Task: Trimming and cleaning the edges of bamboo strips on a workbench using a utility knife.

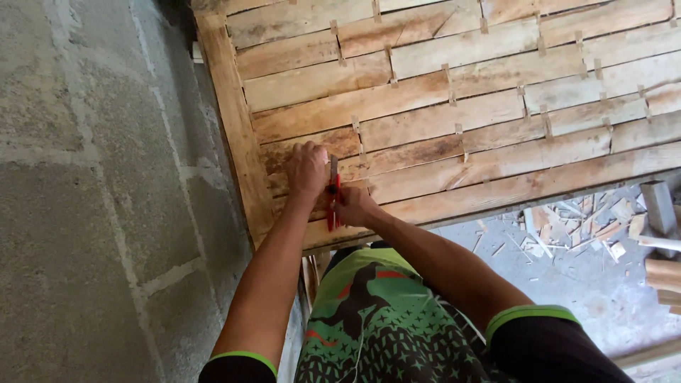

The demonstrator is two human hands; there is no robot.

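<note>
Left hand (306, 170), centre-left of frame, fingers curled and pressed down flat on the wooden panel (454, 106), knuckles up, holding nothing that shows. Right hand (355, 206) just beside it, lower and to the right, fingers closed around the red handles of a pair of pliers (333, 191). Pliers stand roughly upright in the picture, grey metal head pointing toward the top of the frame, sitting between the two hands and touching the wood; what the head bites on is too small to tell.

Panel fills the upper centre and right of the frame: long pale and brown slats laid in overlapping rows, with short small wooden strips (450, 96) crossing the joints here and there. A thicker frame board (234, 120) runs down the panel's left edge.

Left third of frame is a grey block wall (92, 177). Lower centre, a green patterned shirt (369, 319) with dark sleeves. Lower right, a concrete floor (567, 284) with scattered wood offcuts (582, 220) at right edge.
</note>
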